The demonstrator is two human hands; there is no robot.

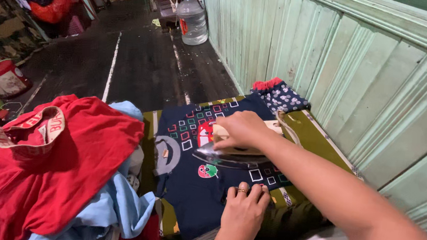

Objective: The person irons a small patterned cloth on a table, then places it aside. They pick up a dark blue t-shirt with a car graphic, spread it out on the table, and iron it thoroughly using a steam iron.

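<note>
A dark navy shirt (pixel 189 183) with coloured squares and cartoon patches lies flat on an olive cloth-covered board (pixel 317 137). My right hand (pixel 243 128) grips the wooden handle of a metal clothes iron (pixel 231 156), which rests on the shirt's middle. My left hand (pixel 243 212), with a ring and a bracelet, presses flat on the shirt's near edge, just below the iron.
A heap of clothes lies at the left, topped by a red garment (pixel 60 164) over a light blue one (pixel 117 203). A folded floral cloth (pixel 280 95) sits at the board's far end. A green plank wall (pixel 357 70) runs along the right. A large water bottle (pixel 191 18) stands on the dark floor.
</note>
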